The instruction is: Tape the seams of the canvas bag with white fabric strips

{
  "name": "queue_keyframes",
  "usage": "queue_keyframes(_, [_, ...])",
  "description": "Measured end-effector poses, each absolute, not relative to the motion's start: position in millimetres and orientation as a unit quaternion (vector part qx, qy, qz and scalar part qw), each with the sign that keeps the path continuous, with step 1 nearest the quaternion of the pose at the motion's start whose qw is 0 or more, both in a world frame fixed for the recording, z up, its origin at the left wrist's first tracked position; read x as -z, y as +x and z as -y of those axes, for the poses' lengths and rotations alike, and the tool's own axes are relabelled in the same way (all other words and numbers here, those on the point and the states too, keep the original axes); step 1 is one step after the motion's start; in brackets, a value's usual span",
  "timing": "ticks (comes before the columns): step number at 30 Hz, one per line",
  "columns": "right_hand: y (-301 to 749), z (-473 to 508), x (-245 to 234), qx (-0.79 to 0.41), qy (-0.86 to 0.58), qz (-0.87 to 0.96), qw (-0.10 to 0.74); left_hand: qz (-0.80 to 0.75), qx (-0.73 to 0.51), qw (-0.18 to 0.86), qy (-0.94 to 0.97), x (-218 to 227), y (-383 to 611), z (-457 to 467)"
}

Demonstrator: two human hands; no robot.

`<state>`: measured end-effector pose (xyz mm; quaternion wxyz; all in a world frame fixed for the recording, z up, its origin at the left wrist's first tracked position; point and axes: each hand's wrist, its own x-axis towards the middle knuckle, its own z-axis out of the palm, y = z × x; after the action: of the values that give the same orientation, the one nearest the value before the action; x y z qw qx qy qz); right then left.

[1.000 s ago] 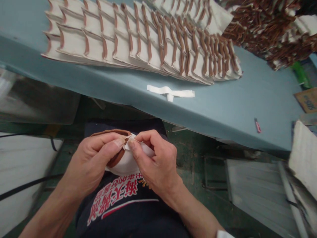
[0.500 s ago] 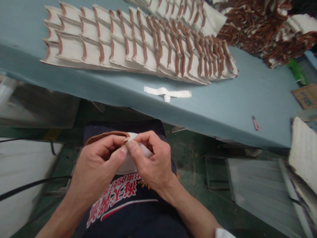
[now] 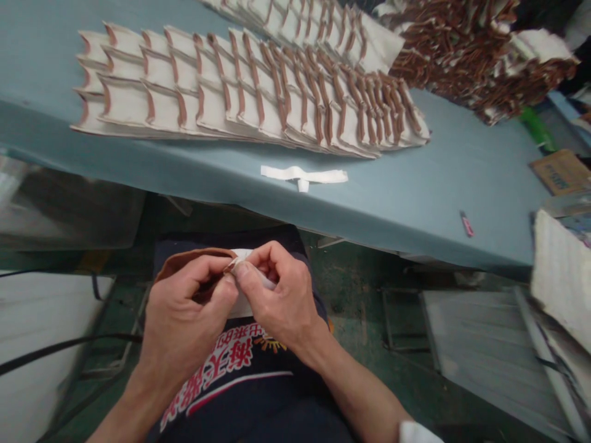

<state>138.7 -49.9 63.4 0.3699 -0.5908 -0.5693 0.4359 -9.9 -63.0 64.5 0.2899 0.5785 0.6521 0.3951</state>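
1. Held piece (image 3: 178, 261): matt, suede-like brown band; white part smooth and cloth-like
2. Stacked pieces (image 3: 258, 104): matt white faces, brown edges with a soft, dull finish
3. Tabletop (image 3: 443, 172): smooth, faint sheen
4. White strip (image 3: 323, 177): flat and matt, paper or cloth, cannot tell which
5. Dark garment (image 3: 249, 412): matt cloth, printed
6. Box (image 3: 562, 173): dull brown cardboard
7. Heap (image 3: 452, 55): rough, ragged-looking

The light is dim, details look soft, and shadow darkens beneath the table (image 3: 406, 178).

Strip (image 3: 323, 177) on surface (image 3: 397, 178); layered rows (image 3: 249, 92) behind it, heap (image 3: 462, 55) behind-right. Small object (image 3: 467, 224) to its right. Held piece (image 3: 178, 262) before-left of it, off the surface.
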Motion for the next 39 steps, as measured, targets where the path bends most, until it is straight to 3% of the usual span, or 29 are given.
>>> queue_keyframes(5, [150.4,43.1,-65.6,-0.516,-0.583,0.543,0.314,-0.632,-0.394,0.234,0.625,-59.0,-13.2,66.0])
queue_keyframes(10, [157.9,31.6,-49.1,-0.713,-0.485,0.436,0.258,-0.613,-0.399,0.325,0.600,-62.6,-11.5,62.0])
queue_keyframes(13, [155.0,24.5,-35.1,-0.773,-0.439,0.392,0.238,-0.626,-0.366,0.395,0.564,-64.7,-12.3,54.9])
queue_keyframes(17, [152.4,14.6,-31.9,-0.780,-0.403,0.421,0.228,-0.613,-0.364,0.452,0.536,-70.3,-17.8,45.3])
queue_keyframes(23, [158.0,6.9,-50.9,-0.677,-0.372,0.554,0.312,-0.583,-0.340,0.452,0.583,-91.6,-25.5,38.5])
queue_keyframes(28, [159.1,3.0,-40.3,-0.783,-0.276,0.496,0.254,-0.546,-0.356,0.475,0.592,-92.6,-26.9,36.5])
queue_keyframes(31, [157.9,6.3,-26.0,-0.827,-0.300,0.417,0.228,-0.541,-0.359,0.487,0.584,-89.9,-29.2,37.5])
queue_keyframes(33, [161.2,9.2,-25.0,-0.777,-0.375,0.419,0.284,-0.545,-0.350,0.498,0.577,-90.8,-31.1,37.9])
queue_keyframes(37, [178.6,8.6,-55.8,-0.540,-0.440,0.539,0.474,-0.541,-0.329,0.499,0.592,-98.6,-31.1,35.6])
queue_keyframes(39, [186.5,4.9,-79.3,-0.478,-0.395,0.634,0.463,-0.526,-0.330,0.485,0.616,-103.5,-28.6,33.5])
